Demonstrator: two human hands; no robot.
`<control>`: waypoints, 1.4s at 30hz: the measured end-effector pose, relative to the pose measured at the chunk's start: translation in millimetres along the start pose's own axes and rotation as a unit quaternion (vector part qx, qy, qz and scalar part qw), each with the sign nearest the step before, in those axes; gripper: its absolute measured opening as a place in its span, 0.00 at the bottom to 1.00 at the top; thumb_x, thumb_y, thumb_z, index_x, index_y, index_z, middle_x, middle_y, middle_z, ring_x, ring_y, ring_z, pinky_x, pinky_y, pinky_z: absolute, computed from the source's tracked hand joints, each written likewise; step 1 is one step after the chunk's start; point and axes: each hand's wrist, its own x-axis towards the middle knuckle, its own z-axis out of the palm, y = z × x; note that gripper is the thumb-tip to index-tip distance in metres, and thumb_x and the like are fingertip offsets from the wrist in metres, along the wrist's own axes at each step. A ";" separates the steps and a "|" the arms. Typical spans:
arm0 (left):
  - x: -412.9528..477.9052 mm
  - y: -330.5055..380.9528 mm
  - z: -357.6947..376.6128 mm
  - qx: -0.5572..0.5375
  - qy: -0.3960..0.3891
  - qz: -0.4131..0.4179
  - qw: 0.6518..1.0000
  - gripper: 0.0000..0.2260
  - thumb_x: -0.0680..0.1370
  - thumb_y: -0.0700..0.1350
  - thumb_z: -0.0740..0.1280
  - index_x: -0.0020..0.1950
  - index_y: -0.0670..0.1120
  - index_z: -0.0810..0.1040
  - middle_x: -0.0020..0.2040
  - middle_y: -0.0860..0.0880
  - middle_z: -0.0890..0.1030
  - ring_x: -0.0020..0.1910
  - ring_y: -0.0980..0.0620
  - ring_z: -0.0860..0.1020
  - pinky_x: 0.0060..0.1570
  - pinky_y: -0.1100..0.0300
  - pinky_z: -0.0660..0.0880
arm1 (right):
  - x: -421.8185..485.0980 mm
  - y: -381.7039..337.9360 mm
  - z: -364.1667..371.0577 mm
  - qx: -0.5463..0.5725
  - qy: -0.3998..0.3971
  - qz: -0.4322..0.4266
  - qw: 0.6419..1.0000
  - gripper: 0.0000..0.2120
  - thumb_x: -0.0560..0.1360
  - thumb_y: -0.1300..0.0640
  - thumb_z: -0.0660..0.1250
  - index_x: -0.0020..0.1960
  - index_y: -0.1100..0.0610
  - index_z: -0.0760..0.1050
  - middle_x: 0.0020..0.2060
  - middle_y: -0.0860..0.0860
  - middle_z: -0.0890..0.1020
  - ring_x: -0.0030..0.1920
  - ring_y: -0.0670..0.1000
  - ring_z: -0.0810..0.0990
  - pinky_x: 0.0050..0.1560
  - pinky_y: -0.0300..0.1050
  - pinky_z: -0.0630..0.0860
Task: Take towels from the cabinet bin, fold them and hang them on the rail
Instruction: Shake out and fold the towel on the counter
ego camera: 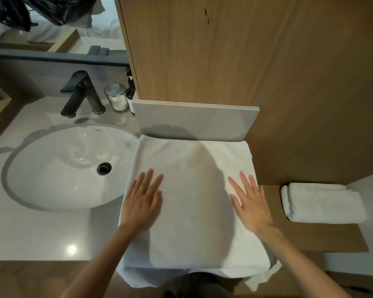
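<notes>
1. Wood-grain cabinet wall (246, 50): fills the upper right and rises behind everything else.
2. Pale stone surface (30, 233): runs across the left and centre, with a bright spot of reflected light near its front edge.
3. White towel (192, 201): lies spread flat on the surface, just right of the basin. Its far edge meets the base of the grey panel and its near edge hangs over the front of the surface. A broad shadow falls across its middle.
4. Oval white basin (58, 168): is set into the surface, left of the towel.
5. Grey panel (194, 121): stands upright at the foot of the cabinet wall.
6. Folded white towel (323, 203): lies on a wooden ledge (310, 237), to the right of the spread towel and apart from it.
7. Left hand (141, 203): rests palm down on the towel's left part, fingers straight and slightly spread.
8. Right hand (252, 205): rests palm down on the towel's right part, fingers straight and fanned.
9. Black faucet (82, 93): stands behind the basin.
10. Clear glass (116, 97): stands just right of the faucet.
11. Dark pump bottle (130, 91): stands beside the glass, against the cabinet's edge.
12. Dark drain (104, 168): sits in the basin's right side.
</notes>
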 end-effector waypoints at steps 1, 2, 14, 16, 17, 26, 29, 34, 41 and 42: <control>-1.0 -2.7 -2.2 0.001 -0.004 0.005 1.000 0.24 0.81 0.57 0.42 0.78 0.61 0.50 0.79 0.56 0.45 0.78 0.57 0.41 0.76 0.57 0.40 | -1.3 -2.0 -1.8 0.007 -0.006 0.018 1.000 0.26 0.78 0.36 0.33 0.76 0.34 0.39 0.78 0.43 0.38 0.77 0.49 0.34 0.77 0.58 0.42; -1.3 -3.4 -2.8 0.000 -0.009 0.006 1.000 0.25 0.80 0.57 0.41 0.78 0.61 0.50 0.79 0.56 0.44 0.77 0.57 0.41 0.76 0.57 0.40 | -1.7 -6.1 -3.2 0.008 -0.009 0.033 0.999 0.27 0.77 0.37 0.31 0.76 0.35 0.38 0.78 0.43 0.38 0.77 0.50 0.33 0.77 0.58 0.41; -61.8 36.8 -0.8 -0.022 -0.022 0.062 0.998 0.28 0.79 0.56 0.39 0.79 0.49 0.52 0.78 0.49 0.49 0.77 0.48 0.47 0.75 0.50 0.46 | -92.7 -124.6 18.4 0.028 -0.049 -0.054 0.997 0.27 0.79 0.39 0.53 0.76 0.47 0.62 0.75 0.52 0.64 0.74 0.59 0.63 0.67 0.71 0.64; -86.5 33.1 6.7 -0.003 -0.022 0.080 0.997 0.25 0.82 0.54 0.45 0.78 0.49 0.59 0.77 0.47 0.58 0.76 0.45 0.56 0.73 0.44 0.59 | -101.1 -124.1 33.2 0.028 -0.018 -0.045 0.998 0.27 0.81 0.39 0.51 0.78 0.42 0.53 0.79 0.50 0.54 0.78 0.57 0.52 0.73 0.67 0.55; -95.6 25.5 10.7 0.000 -0.021 0.083 0.996 0.24 0.82 0.55 0.46 0.77 0.50 0.60 0.77 0.47 0.60 0.76 0.45 0.58 0.73 0.43 0.59 | -104.5 -120.0 30.8 0.020 -0.010 -0.039 0.999 0.26 0.82 0.39 0.48 0.78 0.40 0.47 0.79 0.48 0.48 0.78 0.55 0.45 0.75 0.65 0.49; -125.1 -51.1 -6.3 0.010 -0.013 0.088 0.996 0.20 0.82 0.48 0.57 0.72 0.42 0.68 0.76 0.40 0.62 0.73 0.38 0.63 0.67 0.39 0.66 | -150.7 -40.9 19.8 0.068 -0.041 0.132 0.988 0.26 0.78 0.33 0.36 0.74 0.32 0.34 0.76 0.43 0.33 0.76 0.54 0.33 0.74 0.62 0.38; -142.9 -62.2 -3.1 -0.030 0.056 0.075 0.995 0.18 0.82 0.42 0.58 0.66 0.33 0.72 0.68 0.33 0.72 0.65 0.35 0.72 0.61 0.40 0.73 | -163.9 -28.0 19.1 0.230 -0.017 0.178 0.957 0.29 0.77 0.32 0.47 0.76 0.34 0.44 0.79 0.47 0.40 0.78 0.57 0.40 0.75 0.59 0.48; -189.3 -55.1 -3.6 -0.198 0.135 -0.007 0.971 0.21 0.72 0.39 0.75 0.62 0.37 0.74 0.56 0.40 0.77 0.54 0.44 0.77 0.57 0.48 0.77 | -185.9 -34.1 20.4 0.464 0.054 0.245 0.849 0.38 0.78 0.50 0.66 0.79 0.49 0.47 0.78 0.49 0.55 0.77 0.54 0.54 0.74 0.55 0.57; -202.6 -57.6 8.0 -0.390 -0.040 -0.197 0.898 0.29 0.74 0.49 0.72 0.71 0.42 0.67 0.68 0.44 0.72 0.63 0.46 0.74 0.61 0.47 0.74 | -191.4 -23.4 29.3 0.465 0.049 0.366 0.805 0.37 0.73 0.58 0.73 0.76 0.57 0.58 0.68 0.56 0.71 0.69 0.58 0.69 0.67 0.57 0.68; -201.6 -55.5 8.1 -0.401 -0.050 -0.197 0.893 0.27 0.74 0.49 0.72 0.70 0.44 0.67 0.68 0.46 0.72 0.63 0.48 0.73 0.62 0.48 0.74 | -190.8 -19.4 31.3 0.450 0.040 0.370 0.812 0.31 0.73 0.57 0.73 0.72 0.59 0.64 0.66 0.57 0.73 0.66 0.58 0.71 0.64 0.55 0.70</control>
